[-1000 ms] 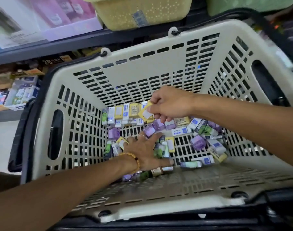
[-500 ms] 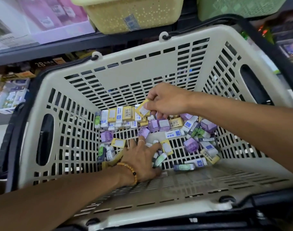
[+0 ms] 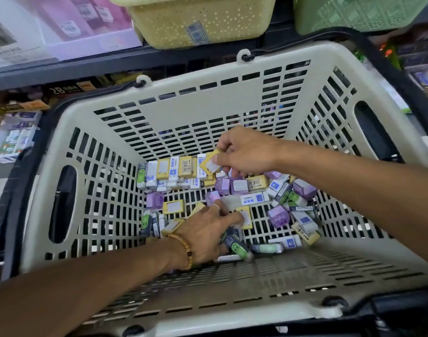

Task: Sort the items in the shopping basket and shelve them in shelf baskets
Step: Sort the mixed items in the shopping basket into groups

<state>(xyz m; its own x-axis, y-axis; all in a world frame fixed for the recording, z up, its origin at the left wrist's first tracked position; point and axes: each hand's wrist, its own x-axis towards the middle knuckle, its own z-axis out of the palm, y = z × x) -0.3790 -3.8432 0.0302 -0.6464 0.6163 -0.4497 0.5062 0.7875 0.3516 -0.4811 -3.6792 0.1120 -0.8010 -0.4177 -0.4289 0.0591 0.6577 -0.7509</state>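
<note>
The cream slatted shopping basket [image 3: 208, 117] fills the view, its floor strewn with several small erasers in yellow, white, purple and green wrappers. My right hand [image 3: 244, 154] reaches in from the right and pinches a yellow eraser [image 3: 210, 164] between thumb and fingers, above a row of yellow and white erasers [image 3: 176, 171]. My left hand [image 3: 208, 229], with a bead bracelet, lies low on the basket floor. Its fingers curl over green erasers [image 3: 236, 246], with the fingertips by another yellow eraser [image 3: 245, 216]. Whether it holds one is hidden.
A yellow shelf basket [image 3: 200, 23] and a green shelf basket [image 3: 354, 13] stand on the shelf above the shopping basket. Pink and white boxes [image 3: 62, 27] lie at upper left. Lower shelves with boxed goods [image 3: 16, 132] sit at left. The black handle [image 3: 383, 59] arcs over the right side.
My left hand has slid right across the basket floor over the green erasers. My right hand keeps the yellow eraser, barely shifted. The view has drifted slightly.
</note>
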